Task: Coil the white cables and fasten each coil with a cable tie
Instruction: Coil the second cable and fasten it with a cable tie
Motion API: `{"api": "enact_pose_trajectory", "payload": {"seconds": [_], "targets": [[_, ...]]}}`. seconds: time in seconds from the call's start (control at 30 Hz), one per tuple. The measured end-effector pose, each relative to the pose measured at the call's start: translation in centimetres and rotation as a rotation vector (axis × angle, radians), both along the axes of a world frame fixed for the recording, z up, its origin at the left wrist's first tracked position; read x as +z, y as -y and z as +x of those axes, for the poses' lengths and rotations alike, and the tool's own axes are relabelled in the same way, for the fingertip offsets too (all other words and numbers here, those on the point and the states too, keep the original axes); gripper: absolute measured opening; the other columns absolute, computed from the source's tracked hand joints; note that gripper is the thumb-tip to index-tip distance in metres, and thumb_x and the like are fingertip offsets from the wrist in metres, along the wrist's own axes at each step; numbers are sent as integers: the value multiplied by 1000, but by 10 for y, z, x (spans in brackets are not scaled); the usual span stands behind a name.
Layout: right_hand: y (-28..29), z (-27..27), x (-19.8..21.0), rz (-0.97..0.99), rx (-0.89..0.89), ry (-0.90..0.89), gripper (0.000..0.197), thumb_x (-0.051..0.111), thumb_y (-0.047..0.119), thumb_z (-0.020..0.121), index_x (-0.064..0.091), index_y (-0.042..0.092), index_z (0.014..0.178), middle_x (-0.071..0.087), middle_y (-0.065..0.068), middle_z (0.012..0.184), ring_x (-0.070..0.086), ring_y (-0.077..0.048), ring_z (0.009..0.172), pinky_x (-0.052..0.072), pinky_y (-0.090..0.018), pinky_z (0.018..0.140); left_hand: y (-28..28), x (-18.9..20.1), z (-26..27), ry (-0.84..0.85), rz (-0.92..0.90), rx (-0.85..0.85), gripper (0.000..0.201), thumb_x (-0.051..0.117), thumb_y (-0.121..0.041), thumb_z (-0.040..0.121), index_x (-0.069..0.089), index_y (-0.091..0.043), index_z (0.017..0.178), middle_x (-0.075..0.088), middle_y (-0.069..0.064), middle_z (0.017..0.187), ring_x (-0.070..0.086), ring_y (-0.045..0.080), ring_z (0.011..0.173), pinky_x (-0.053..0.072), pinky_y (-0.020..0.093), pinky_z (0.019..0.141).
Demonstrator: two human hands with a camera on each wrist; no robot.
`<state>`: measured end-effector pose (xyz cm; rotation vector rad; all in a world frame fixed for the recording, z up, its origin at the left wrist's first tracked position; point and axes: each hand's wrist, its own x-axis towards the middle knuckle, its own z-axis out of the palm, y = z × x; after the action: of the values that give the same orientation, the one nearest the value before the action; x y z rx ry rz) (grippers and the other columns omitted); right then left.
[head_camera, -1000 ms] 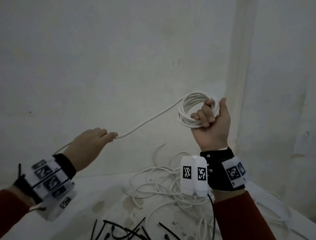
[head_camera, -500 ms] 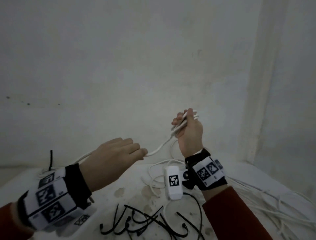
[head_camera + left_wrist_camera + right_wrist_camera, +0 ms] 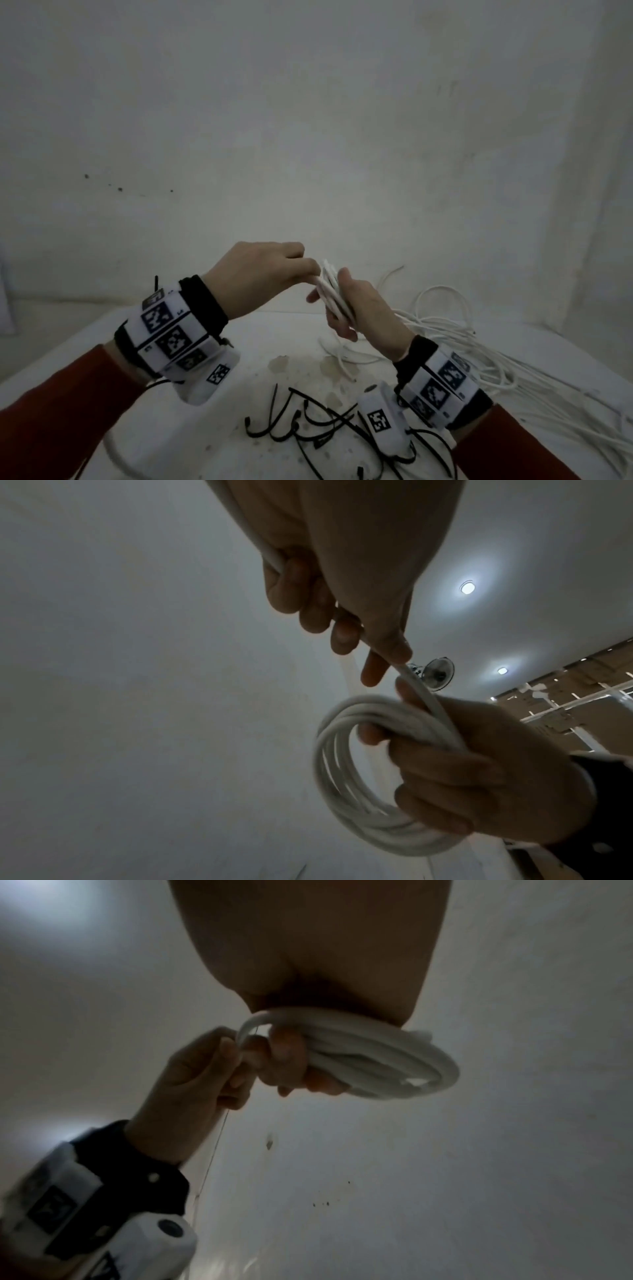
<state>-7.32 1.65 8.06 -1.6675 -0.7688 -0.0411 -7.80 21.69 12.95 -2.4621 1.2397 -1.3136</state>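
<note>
Nearest, at the front edge of the desk [image 3: 85, 346]: a scatter of thin black cable ties [image 3: 301, 419], stiff plastic strips, some curved into hooks, lying crossed over one another on a pale, stained surface. Either side, red sleeves [image 3: 51, 418] and black wrist straps carrying white blocks printed with square black-and-white markers.

Further in, raised above the desk: right hand [image 3: 363, 308] curled round a coil of white cable [image 3: 346, 772], smooth round-section cord wound in several near-circular loops, bunched together where the fingers [image 3: 441, 761] and thumb close over them. From the head view the coil seen almost edge-on, standing close to upright, its long line running from upper left to lower right across the palm; from the left wrist view the open ring facing the camera. Left hand [image 3: 260, 274] just beside it, fingertips touching the coil's top, thumb and forefinger pinching a single strand of the same cable [image 3: 419, 685]; that strand running straight through the curled left fingers and back along the palm toward the wrist.

Beyond and to the right on the desk: loose white cables [image 3: 455, 329] in a slack tangle of wide loops and long runs trailing off to the right edge, one end sticking up near the wall.

Farthest: a plain whitish wall [image 3: 308, 137], matt, with a few small dark specks at left
</note>
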Motion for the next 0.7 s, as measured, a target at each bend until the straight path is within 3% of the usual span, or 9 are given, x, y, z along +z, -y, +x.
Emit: {"api": "enact_pose_trajectory", "payload": {"seconds": [0.1,0.17,0.23,0.37,0.5,0.63,0.7], "targets": [[6,-3,1,5,68,-33,81,20,63,94,68,-2,85,37,1,40,27,-11,33,24,-21,40,-4,-2,9,-72,-108,-56,33,26,-51,97,53,-32,100,52,-6,75,50,15,56,40,29,39],[13,-3,2,77,134,-105,80,34,77,83,69,5,77,33,4,35,22,-9,30,20,-18,37,-10,-3,19,-125,-198,-81,39,21,-55,97,53,-35,105,51,-7,75,48,12,59,40,30,43],[22,-4,4,173,224,-181,76,46,81,75,69,8,74,31,6,33,19,-7,28,16,-16,36,-17,-7,31,-157,-253,-100,40,22,-55,97,53,-35,108,48,-10,75,44,9,62,42,31,47],[45,-9,15,407,396,-234,65,53,70,80,66,7,76,23,6,32,15,-11,26,12,-23,37,-29,-20,48,-201,-321,-51,45,19,-57,97,53,-34,115,42,-16,77,39,5,66,46,36,53],[58,-18,28,721,470,-192,52,39,50,95,62,6,81,22,3,36,18,-13,28,23,-26,43,-31,-37,53,-254,-382,-9,44,16,-59,95,46,-38,118,50,-10,78,47,13,66,48,39,56],[49,-25,35,952,283,-79,52,27,41,97,61,8,77,27,6,33,16,-12,30,23,-25,44,-12,-52,45,-210,-304,67,32,31,-40,95,47,-31,121,60,-3,80,55,20,60,46,32,44],[44,-24,39,1024,219,-27,50,27,40,97,60,8,77,32,5,35,22,-9,30,25,-24,45,-3,-57,41,-131,-216,138,26,55,-24,91,57,-19,117,63,-1,78,58,21,50,36,26,34]]}}
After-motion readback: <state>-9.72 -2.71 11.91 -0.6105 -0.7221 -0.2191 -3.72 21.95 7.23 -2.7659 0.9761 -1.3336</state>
